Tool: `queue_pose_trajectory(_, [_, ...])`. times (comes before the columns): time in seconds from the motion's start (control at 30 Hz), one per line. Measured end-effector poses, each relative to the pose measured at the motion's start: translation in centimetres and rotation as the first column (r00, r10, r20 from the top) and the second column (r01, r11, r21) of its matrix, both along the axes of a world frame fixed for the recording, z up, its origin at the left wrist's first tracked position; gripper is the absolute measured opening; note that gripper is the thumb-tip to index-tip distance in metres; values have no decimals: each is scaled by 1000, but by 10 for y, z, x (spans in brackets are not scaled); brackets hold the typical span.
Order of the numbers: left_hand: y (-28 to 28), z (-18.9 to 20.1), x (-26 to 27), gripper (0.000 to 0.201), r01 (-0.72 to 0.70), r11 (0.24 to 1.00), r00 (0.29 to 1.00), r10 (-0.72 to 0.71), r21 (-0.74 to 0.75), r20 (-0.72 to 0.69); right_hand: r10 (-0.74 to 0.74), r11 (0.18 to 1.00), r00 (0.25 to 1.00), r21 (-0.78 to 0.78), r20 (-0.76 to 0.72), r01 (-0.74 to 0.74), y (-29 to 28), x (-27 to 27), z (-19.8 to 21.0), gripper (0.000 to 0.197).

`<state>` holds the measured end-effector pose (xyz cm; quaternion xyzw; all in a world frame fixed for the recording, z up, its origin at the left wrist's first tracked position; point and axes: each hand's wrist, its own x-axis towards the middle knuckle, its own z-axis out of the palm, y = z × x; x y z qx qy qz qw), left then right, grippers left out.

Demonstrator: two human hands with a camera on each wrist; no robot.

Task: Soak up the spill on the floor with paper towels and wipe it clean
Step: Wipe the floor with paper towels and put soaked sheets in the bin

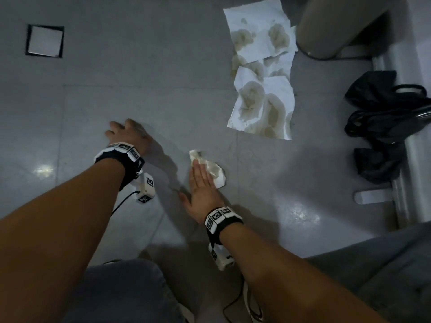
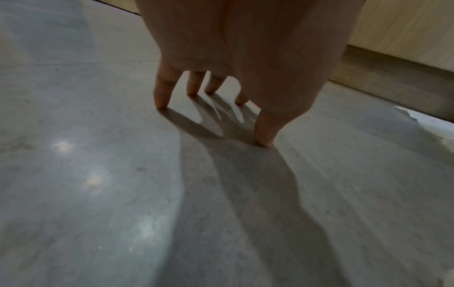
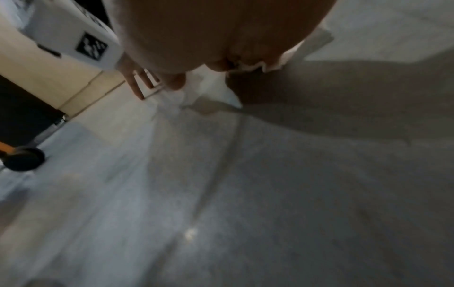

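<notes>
A crumpled, stained paper towel [image 1: 215, 170] lies on the grey tiled floor [image 1: 163, 101] in the head view. My right hand [image 1: 201, 183] presses flat on it with straight fingers; the right wrist view shows the towel [image 3: 213, 91] under the palm. My left hand [image 1: 127, 136] is propped on the floor to the left, its spread fingertips [image 2: 161, 101] touching bare tile and holding nothing. Further back on the right lie several flat paper towels [image 1: 263, 71] with yellow-brown wet patches soaked in.
A square floor hatch [image 1: 44, 40] sits at the far left. A grey bin base [image 1: 331, 31] stands beyond the flat towels. Black bags [image 1: 384, 117] lie by a metal rail [image 1: 401, 183] on the right. My knees are at the bottom edge.
</notes>
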<state>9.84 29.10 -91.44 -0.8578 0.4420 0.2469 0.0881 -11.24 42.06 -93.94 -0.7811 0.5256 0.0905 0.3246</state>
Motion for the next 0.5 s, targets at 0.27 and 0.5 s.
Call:
queue_pose_trajectory(0.27, [-2, -1, -6, 44, -11, 1000, 999, 10, 12, 49, 147, 989, 989, 38, -25, -146, 4, 3, -10, 70])
queue_pose_trajectory(0.5, [-6, -5, -9, 39, -15, 1000, 995, 16, -5, 97, 211, 977, 974, 43, -88, -208, -5, -20, 3, 68])
